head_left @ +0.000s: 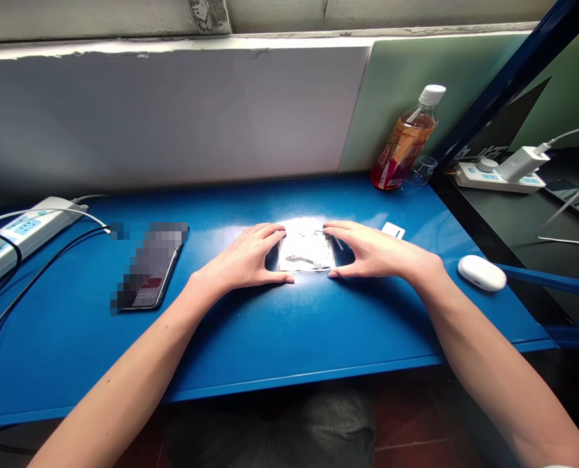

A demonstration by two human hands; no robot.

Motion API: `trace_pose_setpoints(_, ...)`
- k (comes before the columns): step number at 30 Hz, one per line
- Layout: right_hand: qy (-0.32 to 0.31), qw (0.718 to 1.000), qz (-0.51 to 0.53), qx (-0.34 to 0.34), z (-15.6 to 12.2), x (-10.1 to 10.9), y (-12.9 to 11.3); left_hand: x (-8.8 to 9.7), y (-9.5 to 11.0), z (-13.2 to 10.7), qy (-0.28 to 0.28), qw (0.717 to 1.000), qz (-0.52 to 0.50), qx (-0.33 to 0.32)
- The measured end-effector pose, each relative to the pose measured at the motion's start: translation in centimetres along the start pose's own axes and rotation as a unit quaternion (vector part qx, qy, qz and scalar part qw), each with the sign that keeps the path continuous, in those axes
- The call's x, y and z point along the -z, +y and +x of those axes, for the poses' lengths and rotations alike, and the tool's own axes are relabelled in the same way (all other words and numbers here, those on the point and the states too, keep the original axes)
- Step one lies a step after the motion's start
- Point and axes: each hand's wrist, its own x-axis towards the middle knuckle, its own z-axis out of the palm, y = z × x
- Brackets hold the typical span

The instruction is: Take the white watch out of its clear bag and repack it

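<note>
A small, square, flat thing (306,250) lies on the blue table between my two hands. It glares white in strong light, so its kind is hard to make out; its near edge looks clear and shiny, with a thin greyish shape inside. My left hand (253,257) is at its left side, thumb at the near corner and fingertips at the far one, spread apart. Mirroring it on the right side, my right hand (367,250) also has thumb and fingers apart, the fingertips by the corners. Whether the fingertips press on it cannot be told.
A phone (155,266) and a white power strip (30,231) with cables are on the left. To the right are a white card-like piece (393,230), a white earbud case (482,273), a drink bottle (404,140) and a clear cup (422,170). A blue post (508,78) rises at right.
</note>
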Motion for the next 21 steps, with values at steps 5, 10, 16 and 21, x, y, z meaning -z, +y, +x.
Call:
trace_pose_setpoints(5, 0.001, 1.000, 0.010, -0.008, -0.03, 0.06, -0.01, 0.03, 0.08, 0.00, 0.002, 1.000, -0.002, -0.002)
trace_pose_setpoints(10, -0.011, 1.000, 0.007, -0.013, -0.08, 0.19, -0.09, 0.10, 0.10, -0.01, -0.003, 1.000, 0.005, -0.005)
trace_pose_setpoints(16, 0.005, 1.000, 0.012, -0.006, -0.07, 0.03, -0.10, 0.05, 0.00, -0.07, -0.005, 1.000, 0.016, -0.010)
trace_pose_setpoints(21, 0.013, 1.000, 0.017, 0.007, 0.04, 0.07, -0.08, 0.08, 0.45, -0.11, 0.012, 1.000, -0.001, -0.024)
